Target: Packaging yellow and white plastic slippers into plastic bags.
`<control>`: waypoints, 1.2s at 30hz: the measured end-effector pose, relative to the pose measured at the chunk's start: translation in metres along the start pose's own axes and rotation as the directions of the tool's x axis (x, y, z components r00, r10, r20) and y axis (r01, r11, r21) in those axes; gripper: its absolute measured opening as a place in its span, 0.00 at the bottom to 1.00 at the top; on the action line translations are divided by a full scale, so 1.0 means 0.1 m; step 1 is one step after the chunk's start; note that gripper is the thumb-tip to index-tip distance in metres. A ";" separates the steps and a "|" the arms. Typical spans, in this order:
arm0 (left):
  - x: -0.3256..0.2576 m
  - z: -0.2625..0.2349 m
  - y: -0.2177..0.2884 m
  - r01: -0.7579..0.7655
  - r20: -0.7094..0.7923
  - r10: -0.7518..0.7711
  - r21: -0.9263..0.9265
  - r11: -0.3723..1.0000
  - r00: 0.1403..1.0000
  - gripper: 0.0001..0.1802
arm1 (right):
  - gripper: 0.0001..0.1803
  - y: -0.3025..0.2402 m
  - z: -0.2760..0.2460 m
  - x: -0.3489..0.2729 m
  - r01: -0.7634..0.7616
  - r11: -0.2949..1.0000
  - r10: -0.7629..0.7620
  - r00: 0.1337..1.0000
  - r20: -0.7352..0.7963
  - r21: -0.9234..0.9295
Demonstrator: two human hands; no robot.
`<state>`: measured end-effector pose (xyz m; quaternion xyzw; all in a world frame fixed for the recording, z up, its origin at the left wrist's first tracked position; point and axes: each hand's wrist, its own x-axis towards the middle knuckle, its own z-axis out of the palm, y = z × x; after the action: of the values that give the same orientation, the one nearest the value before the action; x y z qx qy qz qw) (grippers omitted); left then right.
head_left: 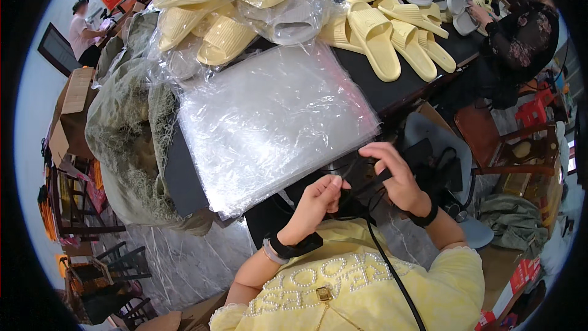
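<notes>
My left hand (321,202) is closed in a pinch on a thin black cord, just below the near edge of the plastic stack. To its right, my right hand (395,175) is loosely curled, with a black strap (375,180) running in between its thumb and fingers. Dark loops hang between the two hands; their exact course is hard to make out. A black cable (390,263) runs from there down over my yellow top. Beyond my hands lies a stack of clear plastic bags (275,122) on the dark table, its near right corner close to my right fingertips.
Bagged yellow and grey slippers (226,40) are heaped behind the stack. Loose yellow slippers (380,37) lie at the back right, where another person's hand (481,15) touches grey ones. Green sacking (125,129) hangs at the left. A wooden chair (502,141) stands right.
</notes>
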<state>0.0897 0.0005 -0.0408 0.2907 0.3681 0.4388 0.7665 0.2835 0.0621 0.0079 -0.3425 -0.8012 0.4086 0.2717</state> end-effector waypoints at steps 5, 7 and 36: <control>0.06 -0.04 0.01 0.048 -0.018 -0.052 -0.182 0.982 0.998 0.16 | 0.11 0.16 0.12 -0.15 -0.238 0.839 0.302 0.952 -0.054 0.489; 0.05 0.02 0.01 0.034 -0.029 -0.037 -0.120 0.992 0.999 0.16 | 0.10 0.04 0.20 -0.11 -0.368 0.808 0.434 0.900 -0.043 0.460; -0.05 0.09 -0.16 -0.149 -0.183 0.224 0.350 0.925 0.957 0.12 | 0.07 0.08 0.42 -0.26 -0.204 0.868 0.270 0.959 -0.085 0.453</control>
<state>0.1028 -0.0125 -0.0459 0.3994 0.4897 0.4711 0.6154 0.2724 0.0256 -0.0249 -0.3971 -0.6180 0.5830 0.3471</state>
